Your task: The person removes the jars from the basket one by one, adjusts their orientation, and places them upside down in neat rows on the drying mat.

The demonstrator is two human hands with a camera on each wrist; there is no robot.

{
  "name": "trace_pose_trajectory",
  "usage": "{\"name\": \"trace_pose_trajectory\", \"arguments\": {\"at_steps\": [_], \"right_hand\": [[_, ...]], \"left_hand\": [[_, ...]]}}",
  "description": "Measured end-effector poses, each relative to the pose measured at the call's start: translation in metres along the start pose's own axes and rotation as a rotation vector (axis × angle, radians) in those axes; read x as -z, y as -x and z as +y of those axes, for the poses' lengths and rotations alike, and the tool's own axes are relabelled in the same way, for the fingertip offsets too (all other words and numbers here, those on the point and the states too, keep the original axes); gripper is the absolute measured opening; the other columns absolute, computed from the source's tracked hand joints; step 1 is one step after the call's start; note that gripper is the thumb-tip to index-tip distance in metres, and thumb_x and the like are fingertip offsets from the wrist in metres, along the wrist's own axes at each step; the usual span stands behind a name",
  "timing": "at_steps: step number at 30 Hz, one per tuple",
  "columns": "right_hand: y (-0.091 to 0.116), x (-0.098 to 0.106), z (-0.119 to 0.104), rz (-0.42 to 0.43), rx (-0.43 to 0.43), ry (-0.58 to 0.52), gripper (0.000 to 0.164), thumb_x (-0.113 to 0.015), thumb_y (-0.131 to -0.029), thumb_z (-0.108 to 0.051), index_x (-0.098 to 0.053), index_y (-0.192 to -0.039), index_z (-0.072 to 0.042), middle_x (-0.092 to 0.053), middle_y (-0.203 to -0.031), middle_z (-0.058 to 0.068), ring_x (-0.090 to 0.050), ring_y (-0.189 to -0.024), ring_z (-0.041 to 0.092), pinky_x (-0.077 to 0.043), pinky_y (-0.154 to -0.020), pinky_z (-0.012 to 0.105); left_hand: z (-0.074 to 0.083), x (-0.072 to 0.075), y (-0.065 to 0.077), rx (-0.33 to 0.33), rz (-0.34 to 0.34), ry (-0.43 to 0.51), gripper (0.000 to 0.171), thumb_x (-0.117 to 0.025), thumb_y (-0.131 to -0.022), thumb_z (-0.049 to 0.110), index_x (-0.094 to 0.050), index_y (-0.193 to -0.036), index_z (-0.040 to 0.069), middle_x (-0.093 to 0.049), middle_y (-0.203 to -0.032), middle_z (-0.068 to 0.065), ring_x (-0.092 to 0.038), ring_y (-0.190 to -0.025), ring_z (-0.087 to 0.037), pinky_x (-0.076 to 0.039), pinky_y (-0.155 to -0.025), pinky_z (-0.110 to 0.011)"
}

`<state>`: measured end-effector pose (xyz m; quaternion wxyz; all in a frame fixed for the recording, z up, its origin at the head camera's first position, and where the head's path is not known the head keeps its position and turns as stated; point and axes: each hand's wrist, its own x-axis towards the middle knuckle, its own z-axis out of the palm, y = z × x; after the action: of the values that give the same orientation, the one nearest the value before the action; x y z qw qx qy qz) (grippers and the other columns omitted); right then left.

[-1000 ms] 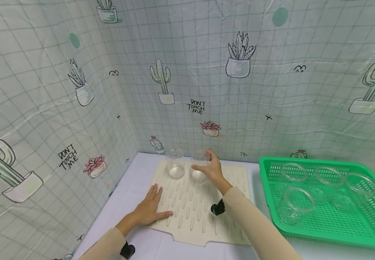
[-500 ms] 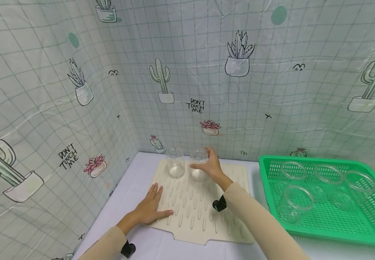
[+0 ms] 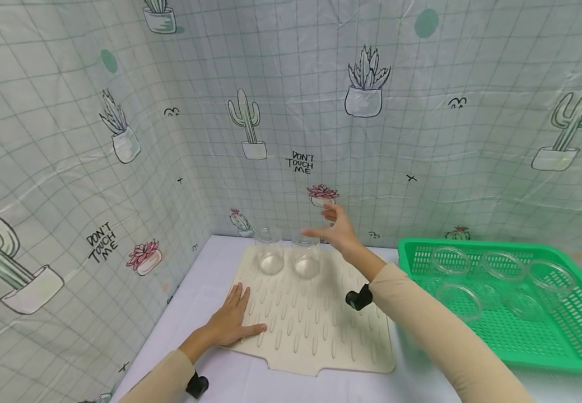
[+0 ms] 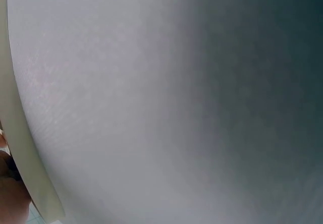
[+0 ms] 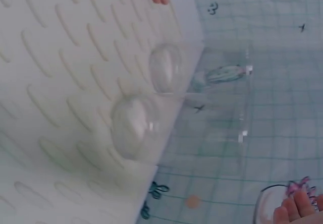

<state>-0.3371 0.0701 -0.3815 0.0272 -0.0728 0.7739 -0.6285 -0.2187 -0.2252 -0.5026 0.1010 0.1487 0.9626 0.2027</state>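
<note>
Right hand (image 3: 340, 229) lifted off clear cup (image 3: 306, 264), green basket (image 3: 538, 361) holding four more (image 3: 522, 305)

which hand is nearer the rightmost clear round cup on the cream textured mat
Right: the right hand is by the cup, near its rim; the left hand rests on the mat, farther off towards the person.

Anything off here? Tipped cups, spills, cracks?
Nothing stands out. The left clear cup and right clear cup stand upright on the cream ribbed mat, with no spill visible. Four more cups sit in the green basket, the nearest partly behind the right sleeve. Fine cracks would be too small to tell.
</note>
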Motion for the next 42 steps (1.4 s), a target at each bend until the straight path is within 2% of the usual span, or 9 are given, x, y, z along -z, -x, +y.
{"name": "trace_pose_trajectory", "arguments": {"at_steps": [8,14,23,28,33,36,42], "right_hand": [[0.018,0.024,-0.023,-0.071,0.09,0.01,0.086,-0.085,-0.082,-0.022,-0.037,-0.151,-0.007,-0.047,-0.147,0.016,-0.04,-0.136,0.033,-0.032,-0.113,0.047],[0.037,0.041,-0.031,-0.138,0.139,-0.009,0.08,-0.082,-0.084,-0.017,-0.038,-0.15,-0.004,-0.049,-0.145,0.016,-0.041,-0.137,0.032,-0.029,-0.116,0.045],[0.07,0.077,-0.039,-0.181,0.149,-0.042,0.076,-0.08,-0.087,-0.014,-0.038,-0.15,-0.005,-0.048,-0.145,0.016,-0.042,-0.137,0.031,-0.03,-0.116,0.043],[0.088,0.102,-0.041,-0.177,0.169,-0.052,0.073,-0.077,-0.089,-0.009,-0.037,-0.149,-0.004,-0.046,-0.146,0.018,-0.041,-0.136,0.03,-0.035,-0.113,0.033],[0.108,0.127,-0.036,-0.155,0.198,-0.016,0.067,-0.075,-0.09,-0.007,-0.04,-0.146,-0.004,-0.05,-0.142,0.013,-0.047,-0.131,0.018,-0.039,-0.106,0.022],[0.121,0.142,-0.031,-0.136,0.222,0.013,0.063,-0.074,-0.09,-0.006,-0.043,-0.144,-0.006,-0.054,-0.138,0.006,-0.049,-0.126,0.01,-0.041,-0.103,0.019],[0.145,0.169,-0.016,-0.087,0.26,0.028,0.057,-0.071,-0.091,0.002,-0.047,-0.142,-0.008,-0.058,-0.134,0.0,-0.053,-0.123,0.006,-0.043,-0.099,0.016]], "left_hand": [[0.002,0.001,0.001,0.007,-0.005,0.0,0.111,-0.063,-0.088,0.065,-0.016,-0.155,-0.01,-0.005,-0.16,-0.032,-0.001,-0.149,-0.044,-0.019,-0.117,-0.057],[0.003,0.001,0.001,0.001,-0.007,0.007,0.111,-0.063,-0.088,0.064,-0.016,-0.154,-0.011,-0.005,-0.16,-0.033,-0.001,-0.149,-0.045,-0.019,-0.117,-0.058],[0.005,0.002,0.002,0.009,-0.01,0.009,0.11,-0.064,-0.088,0.064,-0.017,-0.154,-0.011,-0.005,-0.16,-0.033,-0.001,-0.149,-0.044,-0.018,-0.117,-0.057],[0.004,0.001,0.002,0.005,-0.006,0.01,0.11,-0.064,-0.088,0.064,-0.017,-0.154,-0.011,-0.005,-0.16,-0.033,-0.001,-0.149,-0.044,-0.018,-0.117,-0.057],[0.002,-0.001,0.002,0.001,0.001,0.003,0.111,-0.063,-0.087,0.065,-0.017,-0.154,-0.01,-0.005,-0.16,-0.033,-0.001,-0.149,-0.044,-0.019,-0.117,-0.057],[0.001,-0.002,0.002,0.004,0.006,0.004,0.111,-0.064,-0.087,0.065,-0.018,-0.154,-0.01,-0.006,-0.16,-0.032,-0.002,-0.149,-0.044,-0.02,-0.117,-0.057],[0.001,-0.003,0.001,0.01,0.007,0.01,0.111,-0.065,-0.087,0.065,-0.017,-0.154,-0.01,-0.006,-0.161,-0.032,-0.001,-0.149,-0.043,-0.02,-0.117,-0.058]]}}
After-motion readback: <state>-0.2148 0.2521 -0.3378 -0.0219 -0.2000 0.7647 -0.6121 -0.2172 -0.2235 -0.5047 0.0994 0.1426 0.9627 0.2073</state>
